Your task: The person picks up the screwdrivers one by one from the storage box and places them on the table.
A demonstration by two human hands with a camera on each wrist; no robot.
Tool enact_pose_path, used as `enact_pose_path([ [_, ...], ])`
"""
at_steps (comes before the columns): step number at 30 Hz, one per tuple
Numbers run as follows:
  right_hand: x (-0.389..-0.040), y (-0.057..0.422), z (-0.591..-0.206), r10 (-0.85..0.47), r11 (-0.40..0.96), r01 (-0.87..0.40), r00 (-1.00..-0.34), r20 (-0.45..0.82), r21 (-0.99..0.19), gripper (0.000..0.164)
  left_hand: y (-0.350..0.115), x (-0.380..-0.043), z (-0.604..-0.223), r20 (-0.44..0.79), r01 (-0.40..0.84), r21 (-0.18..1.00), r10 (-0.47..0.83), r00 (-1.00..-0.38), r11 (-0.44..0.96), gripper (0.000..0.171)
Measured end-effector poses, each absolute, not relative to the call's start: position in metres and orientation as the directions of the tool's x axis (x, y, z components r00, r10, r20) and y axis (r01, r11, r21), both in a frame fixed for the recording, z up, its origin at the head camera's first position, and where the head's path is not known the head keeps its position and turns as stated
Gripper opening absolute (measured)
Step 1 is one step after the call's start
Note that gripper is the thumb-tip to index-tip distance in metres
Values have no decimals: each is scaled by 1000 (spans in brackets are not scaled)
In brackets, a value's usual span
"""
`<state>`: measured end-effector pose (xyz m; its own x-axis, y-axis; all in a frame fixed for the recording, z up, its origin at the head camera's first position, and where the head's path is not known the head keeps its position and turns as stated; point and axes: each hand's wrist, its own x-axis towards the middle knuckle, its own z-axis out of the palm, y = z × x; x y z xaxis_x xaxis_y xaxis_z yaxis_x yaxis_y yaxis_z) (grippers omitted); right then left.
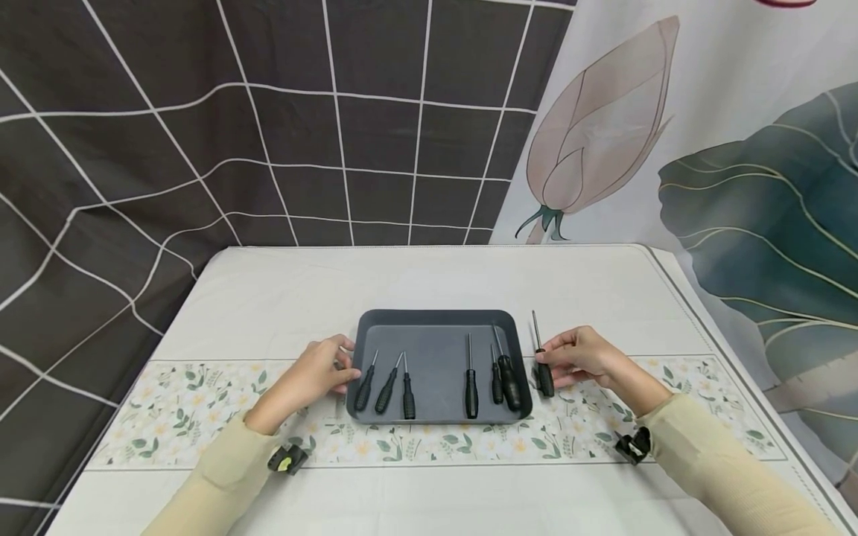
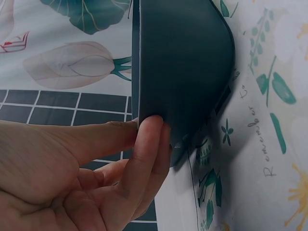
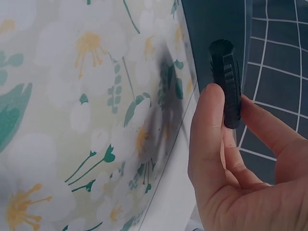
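Note:
A dark grey tray (image 1: 429, 372) lies on the table with several black-handled screwdrivers in it. Three smaller ones, among them a screwdriver (image 1: 385, 391), lie in its left part; three more, one a long screwdriver (image 1: 472, 387), lie to the right. My left hand (image 1: 318, 372) pinches the tray's left rim between thumb and fingers, as the left wrist view (image 2: 125, 163) also shows. Just outside the right rim, my right hand (image 1: 579, 357) holds another screwdriver (image 1: 544, 376) by its black handle (image 3: 226, 84), shaft pointing away from me.
The table (image 1: 429, 499) has a white cover with a floral band (image 1: 221, 402) across it. Behind stand a dark curtain (image 1: 375, 134) with a white grid and a white cloth with a printed flower bud (image 1: 590, 134). A black strap piece (image 1: 633, 445) sits at the right wrist.

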<state>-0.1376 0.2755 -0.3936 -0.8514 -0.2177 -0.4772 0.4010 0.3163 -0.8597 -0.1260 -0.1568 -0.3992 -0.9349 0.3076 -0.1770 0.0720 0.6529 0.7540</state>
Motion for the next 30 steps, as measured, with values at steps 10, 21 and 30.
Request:
enact_pose_path([
  [10, -141, 278, -400, -207, 320, 406, -852, -481, -856, 23, -156, -126, -398, -189, 59, 741, 292, -938, 668, 43],
  [21, -143, 279, -405, -189, 332, 419, -848, -495, -845, 20, -157, -126, -399, -173, 82, 736, 304, -937, 672, 43],
  [30, -145, 280, -413, -198, 315, 425, -845, -496, -849, 20, -157, -126, -400, -176, 75, 747, 306, -936, 661, 43],
])
